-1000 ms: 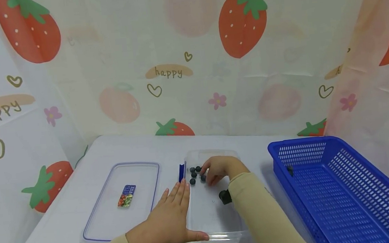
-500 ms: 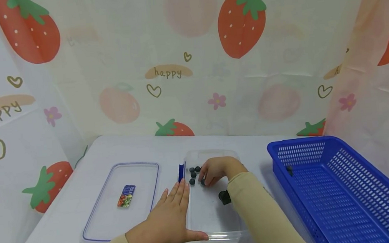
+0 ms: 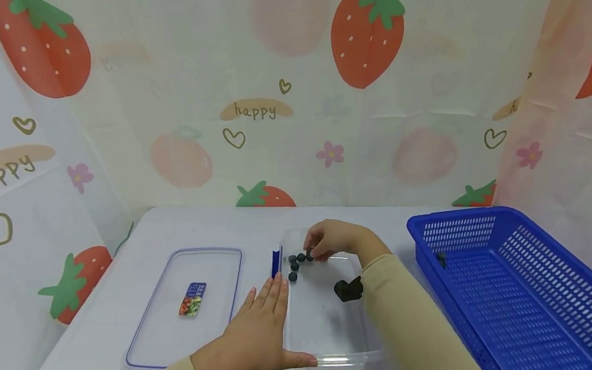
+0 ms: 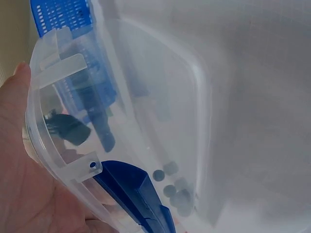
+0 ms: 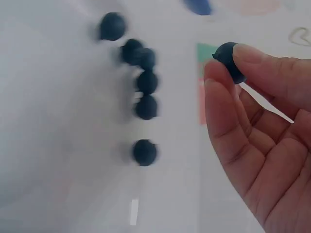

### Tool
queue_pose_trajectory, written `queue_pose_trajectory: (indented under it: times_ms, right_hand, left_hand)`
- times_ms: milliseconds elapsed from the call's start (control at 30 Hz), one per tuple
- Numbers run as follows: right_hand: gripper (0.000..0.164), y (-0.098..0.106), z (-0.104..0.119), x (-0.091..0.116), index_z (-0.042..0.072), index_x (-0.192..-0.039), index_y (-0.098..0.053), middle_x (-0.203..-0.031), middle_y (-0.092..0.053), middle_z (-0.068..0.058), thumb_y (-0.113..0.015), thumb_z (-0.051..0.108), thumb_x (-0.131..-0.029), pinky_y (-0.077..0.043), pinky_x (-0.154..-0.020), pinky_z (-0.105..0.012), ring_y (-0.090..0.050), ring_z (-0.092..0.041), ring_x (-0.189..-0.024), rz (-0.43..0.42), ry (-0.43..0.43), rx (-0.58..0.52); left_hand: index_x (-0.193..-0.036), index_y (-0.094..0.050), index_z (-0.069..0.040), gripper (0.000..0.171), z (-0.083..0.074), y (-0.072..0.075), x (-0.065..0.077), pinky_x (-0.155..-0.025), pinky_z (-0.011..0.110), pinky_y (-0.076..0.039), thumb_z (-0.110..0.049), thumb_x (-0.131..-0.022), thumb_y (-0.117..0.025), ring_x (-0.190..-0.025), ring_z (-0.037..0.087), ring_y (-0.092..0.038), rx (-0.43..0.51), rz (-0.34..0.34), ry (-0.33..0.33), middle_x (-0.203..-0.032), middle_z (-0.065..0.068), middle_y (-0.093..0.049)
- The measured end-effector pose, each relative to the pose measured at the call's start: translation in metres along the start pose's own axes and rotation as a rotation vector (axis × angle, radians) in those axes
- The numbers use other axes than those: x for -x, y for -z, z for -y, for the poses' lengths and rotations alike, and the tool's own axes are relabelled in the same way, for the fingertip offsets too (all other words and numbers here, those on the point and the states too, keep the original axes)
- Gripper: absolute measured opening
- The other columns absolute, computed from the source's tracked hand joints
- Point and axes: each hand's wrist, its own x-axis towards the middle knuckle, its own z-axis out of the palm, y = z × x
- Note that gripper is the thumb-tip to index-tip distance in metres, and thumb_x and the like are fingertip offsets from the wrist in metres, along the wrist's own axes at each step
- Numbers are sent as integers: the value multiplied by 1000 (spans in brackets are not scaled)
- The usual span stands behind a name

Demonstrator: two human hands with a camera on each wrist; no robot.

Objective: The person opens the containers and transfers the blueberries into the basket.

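Observation:
Between thumb and fingertips, my right hand (image 3: 334,237) pinches a dark blueberry (image 5: 230,62), held up beside the others in the right wrist view. Several blueberries (image 5: 146,81) lie at the far left part of a clear plastic box (image 3: 330,329), below that hand. My left hand (image 3: 258,332) rests along the near left side of the box, fingers straight, thumb by the front rim. The left wrist view shows the box wall from outside, with a blue clip (image 4: 131,189) hanging from its rim and the left thumb (image 4: 17,90) against the edge.
A clear lid with a blue-lined edge (image 3: 240,260) lies to the left, bearing a colourful label (image 3: 192,298). On the right stands a long blue mesh basket (image 3: 444,313) with a small dark item (image 3: 441,259) against its left wall. A printed curtain (image 3: 293,150) hangs behind the table.
My right hand has left the floor of the box and moved up and away with a blueberry pinched in it. The left hand stays where it was.

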Motion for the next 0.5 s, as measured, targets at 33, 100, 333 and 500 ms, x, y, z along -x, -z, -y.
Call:
queue_pose_trajectory:
  times_ms: [33,100,333,500]
  right_hand:
    - [17,4,2,3,-2,-99,-62,-87,-62,-8,-63,0,-82,-52,-72,-29,-62,-20,-77,-6,12,-9]
    - [16,13,4,9,-1,-99,-62,-89,-62,-9,-63,1,-83,-52,-74,-30,-63,-20,-79,-20,33,-27]
    - [13,55,8,41,1,-98,-60,-92,-60,-12,-61,2,-84,-51,-80,-34,-58,-39,-96,-54,118,-65]
    - [18,85,1,66,-1,-102,-58,-95,-59,-12,-61,2,-84,-50,-81,-35,-59,-35,-92,-89,181,-33]
  left_hand:
    - [-145,-14,1,128,0,0,0,-108,52,-15,-92,-58,-26,-138,32,-10,1,1,1,-151,18,-8]
    - [-145,-13,1,128,0,0,-1,-108,52,-15,-92,-59,-28,-138,32,-10,2,4,4,-151,18,-7]
    - [-145,-11,1,124,0,0,-2,-108,52,-13,-88,-62,-36,-138,32,-8,4,16,10,-151,18,-5]
    - [-145,-11,1,123,0,-1,-1,-108,52,-12,-87,-63,-37,-138,33,-8,4,14,7,-151,18,-5]
